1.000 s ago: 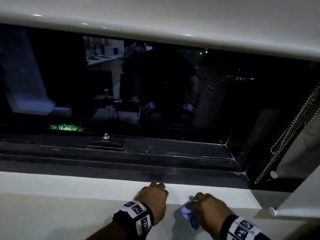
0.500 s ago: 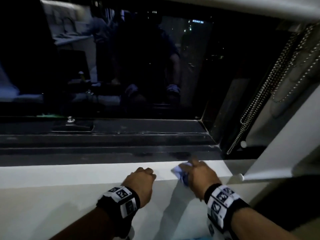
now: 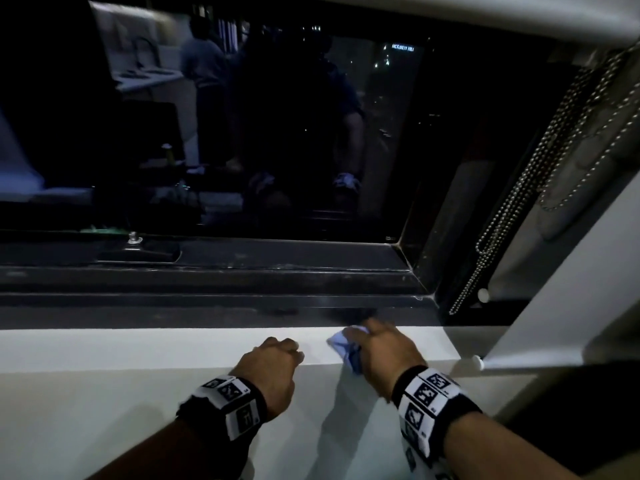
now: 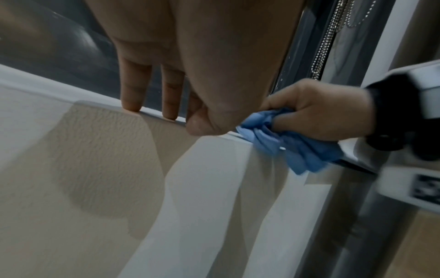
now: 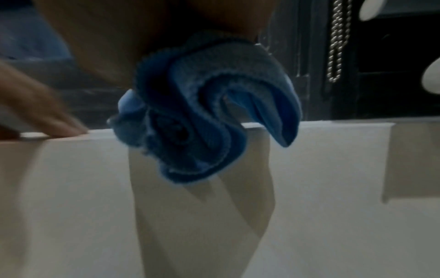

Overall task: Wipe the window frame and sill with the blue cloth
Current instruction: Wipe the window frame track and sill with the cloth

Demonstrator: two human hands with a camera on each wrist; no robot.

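Observation:
My right hand (image 3: 381,344) grips the bunched blue cloth (image 3: 344,344) and presses it on the white sill (image 3: 138,348), its fingertips reaching the sill's far edge by the dark window frame (image 3: 242,282). Folds of the cloth (image 5: 202,116) hang over the sill's front edge (image 5: 333,127) in the right wrist view. The left hand (image 3: 277,351) rests empty just left of it, its fingertips (image 4: 133,107) set on the sill's front edge. From the left wrist, the cloth (image 4: 297,150) shows under the right hand (image 4: 309,112).
Bead chains (image 3: 512,202) of a blind hang at the frame's right corner. A small knob (image 3: 134,237) stands on the lower frame at left. A white side wall (image 3: 571,271) closes the sill's right end. Dark glass (image 3: 277,133) reflects the room.
My right hand has pushed the cloth from the sill's front edge across to its far edge and rightward. The left hand's fingers have drawn back toward the front edge.

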